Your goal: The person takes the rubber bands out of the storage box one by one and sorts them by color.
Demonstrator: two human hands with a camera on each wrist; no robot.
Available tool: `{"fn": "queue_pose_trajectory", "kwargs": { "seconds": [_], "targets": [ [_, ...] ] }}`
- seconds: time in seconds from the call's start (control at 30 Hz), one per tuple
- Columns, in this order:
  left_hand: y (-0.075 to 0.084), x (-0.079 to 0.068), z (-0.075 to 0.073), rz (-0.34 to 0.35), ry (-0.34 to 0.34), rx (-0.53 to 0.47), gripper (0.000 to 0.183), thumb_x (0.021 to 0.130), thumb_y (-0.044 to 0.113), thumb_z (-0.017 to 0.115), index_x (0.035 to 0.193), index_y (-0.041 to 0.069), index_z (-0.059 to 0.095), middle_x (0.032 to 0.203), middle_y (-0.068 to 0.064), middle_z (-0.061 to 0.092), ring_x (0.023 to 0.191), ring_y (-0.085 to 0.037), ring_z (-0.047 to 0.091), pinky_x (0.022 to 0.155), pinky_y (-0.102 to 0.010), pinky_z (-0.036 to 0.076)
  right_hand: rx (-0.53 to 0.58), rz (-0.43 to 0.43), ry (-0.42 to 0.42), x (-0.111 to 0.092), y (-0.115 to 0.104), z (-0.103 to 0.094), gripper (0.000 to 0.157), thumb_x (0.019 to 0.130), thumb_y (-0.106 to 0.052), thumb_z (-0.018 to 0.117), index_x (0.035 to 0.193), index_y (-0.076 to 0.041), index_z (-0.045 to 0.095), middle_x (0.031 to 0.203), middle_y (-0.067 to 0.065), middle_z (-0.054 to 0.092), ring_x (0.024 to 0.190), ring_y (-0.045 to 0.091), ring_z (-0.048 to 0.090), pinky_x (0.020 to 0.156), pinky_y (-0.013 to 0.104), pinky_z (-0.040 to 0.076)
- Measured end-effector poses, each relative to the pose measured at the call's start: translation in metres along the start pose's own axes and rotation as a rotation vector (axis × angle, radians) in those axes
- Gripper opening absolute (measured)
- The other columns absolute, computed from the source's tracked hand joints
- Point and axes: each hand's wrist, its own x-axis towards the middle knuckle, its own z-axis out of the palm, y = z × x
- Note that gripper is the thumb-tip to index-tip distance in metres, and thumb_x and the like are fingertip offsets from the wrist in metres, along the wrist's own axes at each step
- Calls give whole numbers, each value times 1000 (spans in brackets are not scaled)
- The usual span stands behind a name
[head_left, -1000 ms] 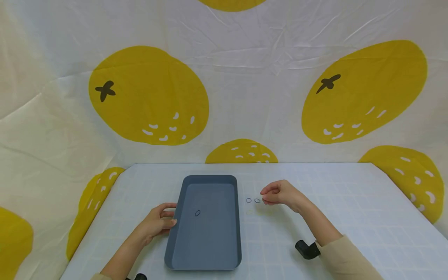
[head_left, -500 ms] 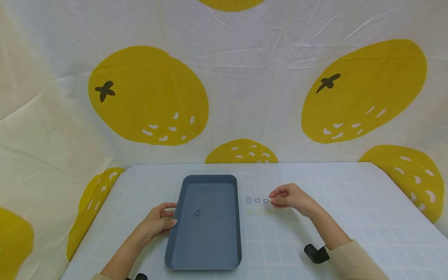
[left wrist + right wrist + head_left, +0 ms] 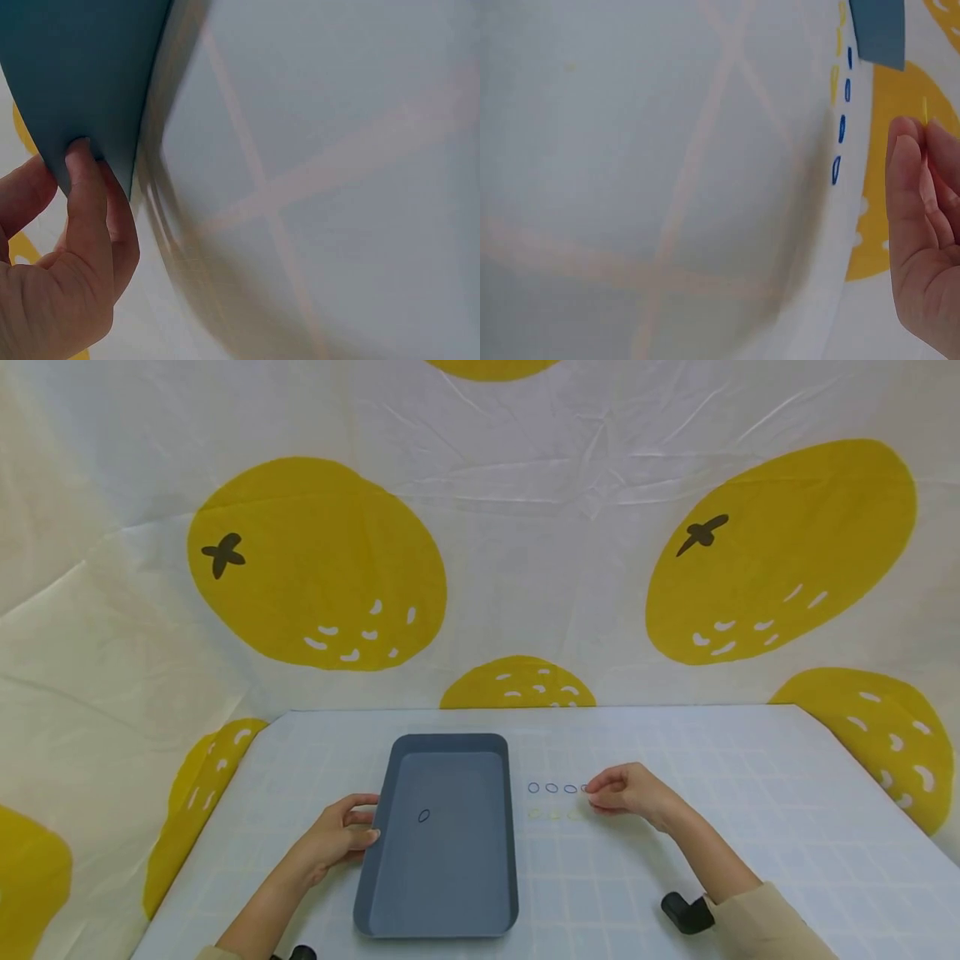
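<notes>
My left hand (image 3: 339,837) grips the left side of a grey-blue tray (image 3: 442,928), with thumb and fingertips at its wall (image 3: 105,75) in the left wrist view. One dark loop, like a small rubber band (image 3: 423,816), lies inside the tray. Right of the tray, my right hand (image 3: 630,793) hovers low over the table, at the end of a row of blue rubber bands (image 3: 552,787). In the right wrist view a thin yellow rubber band (image 3: 925,111) sticks up between the pinching fingertips of that hand. A row of yellow rubber bands (image 3: 555,815) lies nearer me.
Pale checked cloth covers the table (image 3: 600,893). Behind it hangs a white curtain (image 3: 540,568) with large yellow fruit prints. Black camera mounts (image 3: 687,914) are worn at the wrists.
My right hand has moved rightward and slightly nearer me, uncovering more of the blue row and the yellow row. The left hand and tray stay put.
</notes>
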Motion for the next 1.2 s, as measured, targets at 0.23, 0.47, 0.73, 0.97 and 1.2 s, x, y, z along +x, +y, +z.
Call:
{"fn": "queue_pose_trajectory", "kwargs": {
  "seconds": [0.23,0.47,0.73,0.97,1.2],
  "targets": [
    [1,-1,0,-13,28,13,54,82,-8,61,132,-3,41,117,-25,53,87,-24,61,70,-38,51,-4,35,8,-2,9,0,24,84,-3,66,101,14,61,83,11,68,75,17,64,70,31,53],
    [0,0,0,-12,26,8,54,82,-9,61,132,-3,41,118,-26,52,86,-24,61,69,-38,51,5,25,12,1,22,1,20,83,-1,67,97,14,62,77,8,67,68,13,63,65,27,53],
    [0,1,-1,-19,30,15,54,83,-9,61,132,-3,41,119,-25,52,87,-24,61,69,-38,51,-11,6,8,3,28,1,17,82,1,66,94,13,62,74,7,66,66,13,62,61,25,52],
    [0,0,-1,-20,29,15,54,83,-8,61,132,-3,41,119,-25,52,88,-24,61,70,-38,51,-46,18,26,4,28,3,16,81,1,67,93,11,64,72,5,64,65,13,61,59,26,51],
    [0,0,0,-19,28,11,53,83,-9,60,132,-3,42,118,-24,53,87,-24,61,70,-38,51,-76,23,31,2,24,5,15,80,4,66,93,12,64,72,5,64,64,14,60,60,27,52]
  ]
}}
